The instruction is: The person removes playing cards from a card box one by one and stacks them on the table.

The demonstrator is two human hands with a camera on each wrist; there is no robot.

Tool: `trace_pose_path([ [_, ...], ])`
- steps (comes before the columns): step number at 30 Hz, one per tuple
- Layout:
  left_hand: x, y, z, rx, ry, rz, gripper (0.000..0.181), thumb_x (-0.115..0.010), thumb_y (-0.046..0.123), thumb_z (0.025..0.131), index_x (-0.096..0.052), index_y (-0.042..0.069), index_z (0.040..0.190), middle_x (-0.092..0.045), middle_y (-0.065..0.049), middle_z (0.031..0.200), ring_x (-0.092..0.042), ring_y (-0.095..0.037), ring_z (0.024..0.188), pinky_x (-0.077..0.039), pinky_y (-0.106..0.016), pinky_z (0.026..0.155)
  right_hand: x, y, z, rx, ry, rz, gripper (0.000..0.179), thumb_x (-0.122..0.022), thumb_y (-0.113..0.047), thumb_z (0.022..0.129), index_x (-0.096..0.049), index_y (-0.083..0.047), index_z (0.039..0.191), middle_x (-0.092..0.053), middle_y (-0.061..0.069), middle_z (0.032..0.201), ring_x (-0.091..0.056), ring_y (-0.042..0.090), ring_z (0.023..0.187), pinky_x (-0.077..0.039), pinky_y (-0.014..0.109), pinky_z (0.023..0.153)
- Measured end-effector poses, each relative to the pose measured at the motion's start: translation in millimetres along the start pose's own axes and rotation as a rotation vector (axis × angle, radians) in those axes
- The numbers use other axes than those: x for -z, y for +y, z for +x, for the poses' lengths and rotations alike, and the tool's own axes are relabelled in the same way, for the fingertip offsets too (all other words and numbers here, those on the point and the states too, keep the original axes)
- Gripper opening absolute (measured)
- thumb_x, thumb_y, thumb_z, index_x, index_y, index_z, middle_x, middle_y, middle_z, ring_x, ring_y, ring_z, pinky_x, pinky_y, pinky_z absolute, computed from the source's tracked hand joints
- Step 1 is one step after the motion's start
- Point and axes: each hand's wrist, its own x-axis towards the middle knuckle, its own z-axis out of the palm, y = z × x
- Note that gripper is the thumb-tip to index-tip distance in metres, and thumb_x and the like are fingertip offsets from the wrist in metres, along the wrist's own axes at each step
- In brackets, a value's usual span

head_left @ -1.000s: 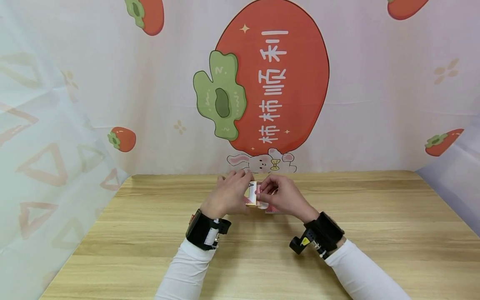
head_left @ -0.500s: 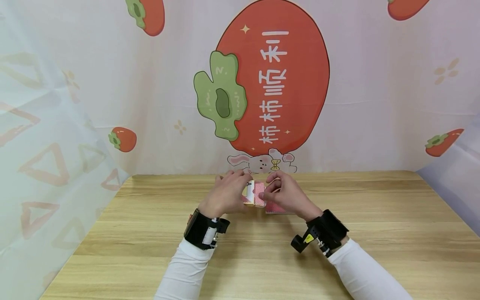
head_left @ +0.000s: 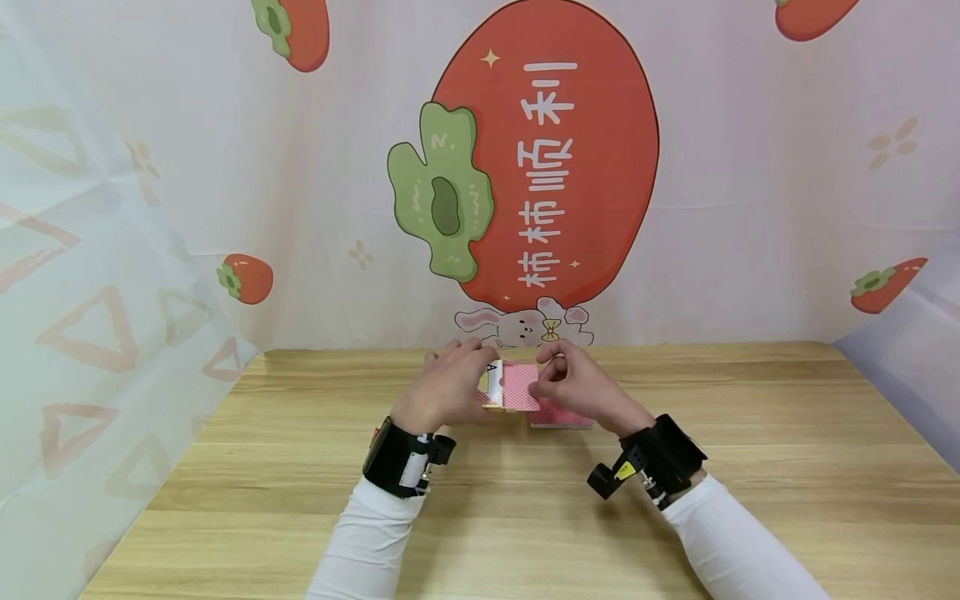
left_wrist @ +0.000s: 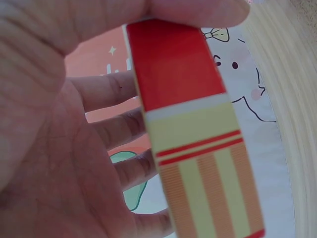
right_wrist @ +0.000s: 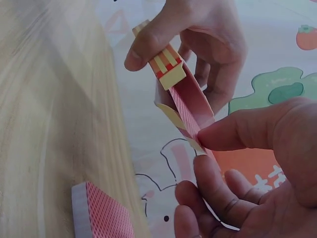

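Note:
My left hand (head_left: 450,385) grips a playing card box (left_wrist: 198,124) between the thumb and the fingers, above the table. The box has a red panel and cream and orange stripes on its narrow side, and a white face with an "A" in the head view. A pink patterned playing card (head_left: 520,387) sticks out of its right end. My right hand (head_left: 585,385) pinches the outer end of this card with thumb and forefinger, the other fingers loosely bent. In the right wrist view the opening of the box shows, with a pale flap (right_wrist: 171,114) beside the card.
A stack of pink-backed cards (head_left: 561,417) lies on the wooden table (head_left: 525,517), below and partly behind my right hand. Behind the table's far edge hangs a cloth backdrop (head_left: 720,250) printed with persimmons and a rabbit.
My right hand has moved slightly right, and more of the pink playing card shows outside the box. My left hand has shifted a little left with the box.

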Motion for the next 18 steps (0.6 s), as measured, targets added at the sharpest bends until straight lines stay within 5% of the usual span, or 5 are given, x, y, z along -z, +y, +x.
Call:
trace_pose_path([
  [8,1.3,0.7,-0.9,0.002,0.0,-0.008,0.071,-0.081,0.041,0.057,-0.055,0.02,0.119,-0.05,0.003,0.109,-0.045,-0.021,0.102,-0.037,-0.048,0.081,6.0,0.1,-1.5,0.045,-0.02,-0.067,0.044,-0.07,-0.017,0.077,-0.045,-0.004,0.11,-0.056,0.012,0.089,-0.054,0.025,0.081,-0.044,0.034,0.068],
  [14,0.4,1.5,-0.9,0.008,-0.019,-0.004,0.07,-0.081,0.04,0.057,-0.055,0.021,0.12,-0.05,0.002,0.112,-0.045,-0.021,0.104,-0.036,-0.049,0.082,7.9,-1.1,-0.4,0.219,0.039,-0.236,0.046,-0.075,-0.025,0.073,-0.05,-0.013,0.109,-0.055,0.004,0.104,-0.053,0.024,0.097,-0.043,0.034,0.083],
  [18,-0.6,2.2,-0.3,0.014,-0.037,-0.007,0.072,-0.082,0.036,0.057,-0.054,0.021,0.121,-0.05,0.002,0.116,-0.044,-0.021,0.107,-0.035,-0.052,0.085,7.5,-2.3,-1.4,0.343,0.001,-0.326,0.054,-0.078,-0.032,0.069,-0.05,-0.019,0.114,-0.054,-0.003,0.112,-0.051,0.024,0.107,-0.041,0.039,0.089],
])
